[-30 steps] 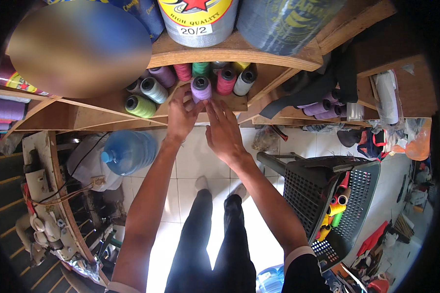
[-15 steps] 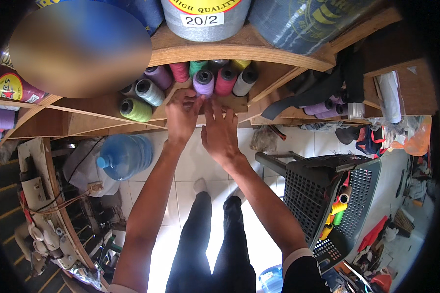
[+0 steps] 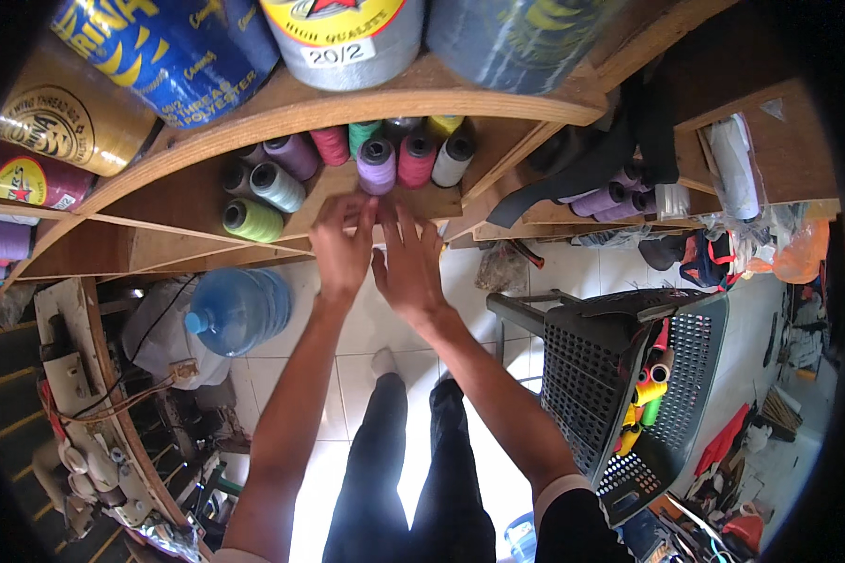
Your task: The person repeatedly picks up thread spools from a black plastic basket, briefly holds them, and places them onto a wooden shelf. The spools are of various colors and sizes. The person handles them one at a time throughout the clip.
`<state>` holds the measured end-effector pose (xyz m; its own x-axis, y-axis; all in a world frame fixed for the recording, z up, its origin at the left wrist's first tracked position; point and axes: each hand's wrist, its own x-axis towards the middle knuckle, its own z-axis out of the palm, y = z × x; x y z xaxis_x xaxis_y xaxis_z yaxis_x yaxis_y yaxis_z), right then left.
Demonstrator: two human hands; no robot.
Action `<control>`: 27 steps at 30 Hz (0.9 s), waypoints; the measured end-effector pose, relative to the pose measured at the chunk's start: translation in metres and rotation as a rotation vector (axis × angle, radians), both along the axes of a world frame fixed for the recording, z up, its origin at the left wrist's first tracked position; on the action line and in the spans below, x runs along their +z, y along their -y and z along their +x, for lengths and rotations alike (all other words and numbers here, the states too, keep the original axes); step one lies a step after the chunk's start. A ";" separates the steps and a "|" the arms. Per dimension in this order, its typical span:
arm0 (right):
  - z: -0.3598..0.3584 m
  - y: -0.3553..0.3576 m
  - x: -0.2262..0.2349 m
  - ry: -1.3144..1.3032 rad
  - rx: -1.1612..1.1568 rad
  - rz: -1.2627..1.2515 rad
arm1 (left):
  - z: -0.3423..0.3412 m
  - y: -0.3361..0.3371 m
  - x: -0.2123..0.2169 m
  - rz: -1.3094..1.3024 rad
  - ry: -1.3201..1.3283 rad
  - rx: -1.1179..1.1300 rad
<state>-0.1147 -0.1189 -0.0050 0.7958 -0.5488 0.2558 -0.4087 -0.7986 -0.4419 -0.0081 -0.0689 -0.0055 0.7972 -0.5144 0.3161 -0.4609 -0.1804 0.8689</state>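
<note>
My left hand (image 3: 343, 246) is at the front edge of a wooden shelf, its fingers bent and drawn together. Whatever its fingertips hold, if anything, is too small to make out. Close beside it, my right hand (image 3: 408, 263) lies back up over the same edge, fingers stretched forward and thumb apart. The fingertips of both hands nearly meet just before a purple thread spool (image 3: 376, 167). That spool stands in front of the others, with a dark pink spool (image 3: 416, 161) and a grey spool (image 3: 453, 159) to its right. A pale blue spool (image 3: 277, 187) and a lime green spool (image 3: 253, 220) lean at the left.
Large thread cones, one of them silver (image 3: 352, 70), stand on the upper shelf (image 3: 422, 101). Below left is a blue water bottle (image 3: 239, 311). A dark perforated basket (image 3: 587, 394) with yellow and green spools stands at the right. A black strap (image 3: 573, 183) hangs from the shelf.
The view has shifted, so shelf and spools sit slightly further left. Both hands have drawn back a little from the purple spool, toward me. The spools keep their places.
</note>
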 end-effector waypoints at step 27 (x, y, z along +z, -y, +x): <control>-0.518 -0.192 -0.027 -0.573 -0.549 0.947 | -0.178 -0.179 -0.025 0.683 -0.414 -1.065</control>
